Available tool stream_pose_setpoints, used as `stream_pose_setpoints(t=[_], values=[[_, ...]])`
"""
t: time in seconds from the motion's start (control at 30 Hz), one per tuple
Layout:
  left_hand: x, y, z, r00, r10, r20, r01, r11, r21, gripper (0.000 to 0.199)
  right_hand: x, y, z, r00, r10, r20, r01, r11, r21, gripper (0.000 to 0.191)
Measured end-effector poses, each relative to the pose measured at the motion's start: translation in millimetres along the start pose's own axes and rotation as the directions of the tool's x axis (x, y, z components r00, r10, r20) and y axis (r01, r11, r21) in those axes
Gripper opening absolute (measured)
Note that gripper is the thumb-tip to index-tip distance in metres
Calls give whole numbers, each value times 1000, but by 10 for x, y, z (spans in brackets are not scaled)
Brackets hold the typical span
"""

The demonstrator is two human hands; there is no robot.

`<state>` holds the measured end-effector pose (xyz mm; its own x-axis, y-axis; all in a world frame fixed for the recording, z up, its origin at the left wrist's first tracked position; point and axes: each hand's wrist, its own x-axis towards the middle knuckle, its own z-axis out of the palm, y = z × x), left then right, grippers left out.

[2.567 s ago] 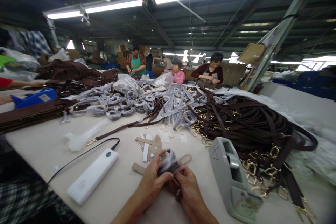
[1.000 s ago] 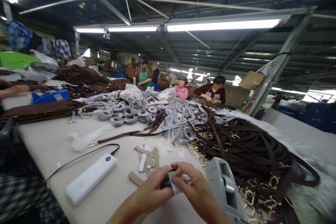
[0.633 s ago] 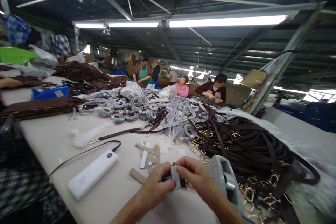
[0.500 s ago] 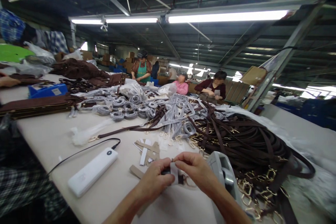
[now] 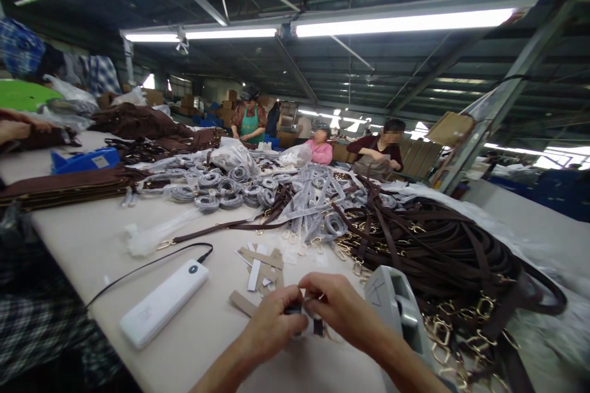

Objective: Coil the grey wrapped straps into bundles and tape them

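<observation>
My left hand [image 5: 276, 318] is closed around a dark strap [image 5: 318, 326], its thumb and fingers pinching near the strap's end. My right hand [image 5: 338, 306] meets it from the other side, fingertips pressed on a pale strip that lies around the strap. Most of the strip is hidden by my fingers. Just to the right stands a grey tape dispenser [image 5: 391, 298]. Beyond my left hand lie loose beige and white strips [image 5: 262, 267], with one beige strip [image 5: 243, 304] close to my knuckles.
A white power bank [image 5: 163, 304] with a black cable lies at left. Brown straps with gold clasps [image 5: 442, 245] are heaped at right. Coiled straps in clear plastic [image 5: 230, 187] cover the middle. A blue dispenser [image 5: 85, 161] sits at far left. Several people work beyond the table.
My right fingers have curled over the pale strip, which showed flat between my hands before. At far left, another person's hands have moved in over brown fabric.
</observation>
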<state>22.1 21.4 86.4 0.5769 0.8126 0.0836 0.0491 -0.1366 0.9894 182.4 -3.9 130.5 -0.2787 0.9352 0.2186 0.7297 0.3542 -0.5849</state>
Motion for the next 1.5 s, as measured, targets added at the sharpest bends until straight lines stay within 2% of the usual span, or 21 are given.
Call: stream_pose_setpoints(t=[0.07, 0.13, 0.17, 0.23, 0.3, 0.37, 0.47, 0.53, 0.6, 0.7, 0.77, 0.83, 0.97, 1.13, 1.23, 1.33, 1.4, 1.43, 1.47, 1.5], values=[[31, -11, -12, 1000, -5, 17, 6, 998, -70, 10, -23, 1, 51, 980, -195, -46, 172, 936, -308, 20], [59, -27, -33, 999, -25, 40, 29, 996, -90, 7, -40, -5, 117, 914, -395, -93, 291, 798, -528, 20], [68, -36, -44, 998, -37, 55, 42, 996, -81, 4, -47, -13, 149, 874, -474, -111, 324, 736, -594, 23], [75, -51, -56, 997, -45, 68, 48, 998, -48, 5, -56, -41, 199, 813, -565, -141, 352, 670, -654, 33], [70, -58, -45, 999, -37, 36, 38, 999, -18, 9, -69, -73, 230, 790, -586, -182, 339, 664, -667, 45], [60, -58, -10, 999, -13, -31, 14, 1000, 5, 13, -95, -92, 254, 785, -570, -242, 295, 688, -664, 50], [47, -73, 66, 989, 38, -140, -30, 998, 58, 15, -169, -72, 300, 768, -555, -320, 250, 720, -647, 48], [40, -102, 113, 983, 43, -179, -33, 998, 59, 14, -233, -35, 343, 758, -562, -331, 259, 726, -637, 43], [31, -137, 149, 984, 7, -177, -9, 1000, -11, 13, -299, 8, 391, 739, -583, -337, 285, 724, -628, 37], [8, -159, 186, 990, -76, -116, 52, 979, -195, 14, -386, 64, 451, 679, -627, -381, 319, 720, -617, 30], [-13, -147, 204, 988, -141, -69, 109, 933, -343, 17, -434, 97, 469, 644, -661, -385, 345, 700, -625, 27], [-28, -128, 215, 979, -202, -8, 171, 846, -504, 21, -471, 135, 460, 626, -692, -361, 372, 671, -641, 26], [-14, -131, 225, 977, -193, 89, 202, 709, -675, 22, -503, 224, 375, 645, -701, -303, 424, 659, -622, 29], [22, -230, 243, 979, -190, 75, 180, 629, -756, 37, -466, 235, 300, 655, -716, -242, 504, 652, -566, 32], [23, -265, 229, 979, -192, 64, 174, 639, -749, 39, -456, 169, 312, 666, -711, -225, 531, 664, -527, 33], [31, -220, 148, 989, -151, 5, 115, 727, -677, 39, -514, 121, 232, 705, -677, -212, 544, 707, -452, 33], [57, -150, 47, 988, -145, -58, 79, 786, -613, 39, -602, 156, 50, 752, -601, -271, 462, 773, -434, 30], [80, -112, -13, 984, -147, -101, 61, 808, -587, 39, -661, 202, -82, 776, -525, -349, 365, 826, -430, 27], [111, -79, -76, 977, -151, -149, 42, 824, -566, 39, -730, 265, -236, 788, -413, -456, 225, 883, -412, 23], [147, -53, -136, 968, -152, -199, 18, 835, -550, 39, -806, 340, -400, 778, -258, -574, 51, 935, -351, 19]])
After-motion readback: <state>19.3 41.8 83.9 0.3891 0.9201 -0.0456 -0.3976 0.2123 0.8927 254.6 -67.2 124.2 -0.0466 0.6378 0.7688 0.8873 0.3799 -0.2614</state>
